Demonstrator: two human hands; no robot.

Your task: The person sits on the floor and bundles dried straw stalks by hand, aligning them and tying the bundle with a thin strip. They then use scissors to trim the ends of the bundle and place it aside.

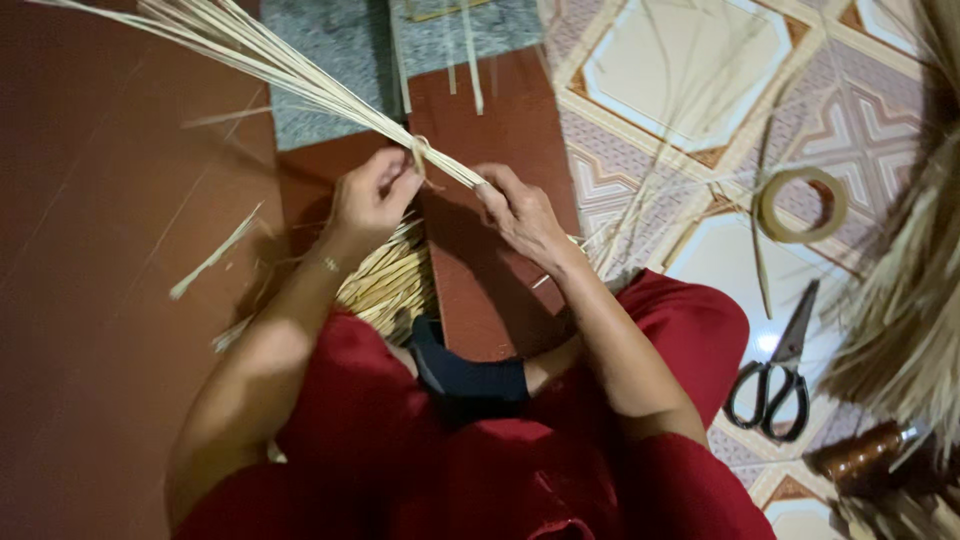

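A bundle of pale straw strips (290, 70) runs from the upper left down to my hands. My left hand (370, 198) pinches the bundle where a thin strip is tied around it (420, 152). My right hand (520, 210) grips the bundle's lower end just right of that knot. Beneath my hands, partly hidden by my left arm and red clothing, lies a woven straw piece (385, 285). I sit on the floor with a dark blue cloth (465, 375) on my lap.
Black-handled scissors (778, 375) lie on patterned tiles at the right. A roll of tape (800, 205) sits above them. A heap of dry straw (905, 300) fills the right edge, with a brown spool (860, 455) below it. Loose strips (215, 255) litter the red-brown floor.
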